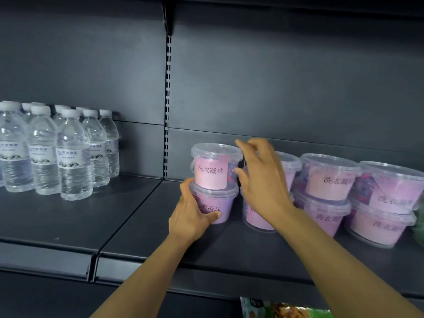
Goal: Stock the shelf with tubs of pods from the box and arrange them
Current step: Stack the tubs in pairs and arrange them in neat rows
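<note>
I see the dark shelf [137, 216] with water bottles [68, 154] standing at its left and stacks of two tubs along the right. My left hand [191, 214] grips the lower tub [220, 203] of the leftmost stack, thumb across its label; the upper tub [214, 168] sits on its lid. My right hand [261, 180] hovers spread in front of the neighbouring stack [257, 216], fingers loosely bent; whether it touches anything I cannot tell

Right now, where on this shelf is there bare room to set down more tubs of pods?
Bare shelf lies between the water bottles and the leftmost tub stack, which the left hand holds. A bare strip also runs along the front edge. Right of that stack it is crowded: three more stacks stand close together.
</note>
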